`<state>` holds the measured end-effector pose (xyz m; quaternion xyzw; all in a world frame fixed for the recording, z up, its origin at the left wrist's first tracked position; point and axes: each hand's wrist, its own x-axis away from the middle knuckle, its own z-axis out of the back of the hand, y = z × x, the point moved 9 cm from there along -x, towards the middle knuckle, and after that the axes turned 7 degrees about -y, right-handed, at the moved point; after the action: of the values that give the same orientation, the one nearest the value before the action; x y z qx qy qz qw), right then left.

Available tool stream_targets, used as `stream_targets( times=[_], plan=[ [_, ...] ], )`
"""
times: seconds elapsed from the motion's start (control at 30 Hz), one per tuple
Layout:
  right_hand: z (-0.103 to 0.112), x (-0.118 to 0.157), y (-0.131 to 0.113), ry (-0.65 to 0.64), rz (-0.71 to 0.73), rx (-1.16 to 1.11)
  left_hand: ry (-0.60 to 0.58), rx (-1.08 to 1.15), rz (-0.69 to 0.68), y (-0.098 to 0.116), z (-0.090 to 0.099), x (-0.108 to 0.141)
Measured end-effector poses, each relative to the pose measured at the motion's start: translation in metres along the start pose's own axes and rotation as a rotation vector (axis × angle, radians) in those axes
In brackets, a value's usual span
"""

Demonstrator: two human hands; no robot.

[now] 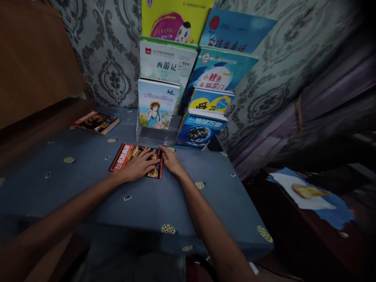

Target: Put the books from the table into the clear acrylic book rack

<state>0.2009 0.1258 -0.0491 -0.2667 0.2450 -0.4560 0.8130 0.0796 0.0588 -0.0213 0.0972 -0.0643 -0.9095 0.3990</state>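
Note:
A paperback book (125, 157) with a red title strip and dark, orange-toned cover lies flat on the cloth-covered table. My left hand (139, 164) rests palm down across its cover, fingers spread and stretched out. At the book's right edge, my right hand (172, 161) has its fingers closed on the border near the far corner; part of those fingers is hidden. Just beyond stands a clear acrylic book rack (155, 136). Its left front slot holds a white book with a cartoon girl (158, 105), and a blue book with a globe (201, 131) is at the right front.
Another dark book (95, 122) lies at the far left of the table (88, 176). More books, such as a yellow-green one (176, 19), rise in tiers behind. Patterned curtain (114, 70) backs the table. To the right, a blue and white cloth (311, 196) lies on a dark surface.

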Motion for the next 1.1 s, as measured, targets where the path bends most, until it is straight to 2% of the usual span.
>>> stream_targets(
  times=[0.1, 0.17, 0.3, 0.37, 0.47, 0.6, 0.7, 0.77, 0.93, 1.0, 1.1],
  plan=[
    [-0.001, -0.002, 0.001, 0.010, -0.013, 0.051, -0.007, 0.033, -0.076, 0.026, -0.004, 0.014],
    [-0.001, -0.002, 0.002, 0.026, -0.015, 0.074, -0.008, 0.051, -0.110, 0.035, -0.003, 0.029],
    [0.000, 0.000, 0.001, 0.054, -0.009, 0.101, -0.037, 0.069, -0.135, 0.041, -0.001, 0.052],
    [0.000, 0.002, -0.002, 0.059, 0.001, 0.122, -0.047, 0.078, -0.133, 0.037, -0.001, 0.058],
    [0.001, 0.005, -0.011, 0.062, 0.004, 0.165, -0.007, 0.096, -0.047, 0.006, 0.007, 0.064],
    [0.001, 0.008, -0.042, 0.087, 0.054, 0.232, 0.050, 0.176, 0.153, -0.071, 0.024, 0.071],
    [-0.023, -0.002, -0.084, -0.038, 0.235, 0.185, 0.092, 0.319, 0.225, -0.121, 0.036, 0.073],
    [-0.046, -0.014, -0.112, -0.156, 0.348, 0.153, 0.138, 0.404, 0.245, -0.142, 0.041, 0.073],
    [-0.086, -0.046, -0.145, -0.241, 0.288, 0.222, 0.227, 0.504, 0.287, -0.160, 0.031, 0.078],
    [-0.096, -0.043, -0.155, -0.258, 0.295, 0.230, 0.249, 0.521, 0.293, -0.162, 0.025, 0.080],
    [-0.104, -0.019, -0.168, -0.265, 0.355, 0.190, 0.265, 0.539, 0.283, -0.161, 0.020, 0.080]
  ],
)
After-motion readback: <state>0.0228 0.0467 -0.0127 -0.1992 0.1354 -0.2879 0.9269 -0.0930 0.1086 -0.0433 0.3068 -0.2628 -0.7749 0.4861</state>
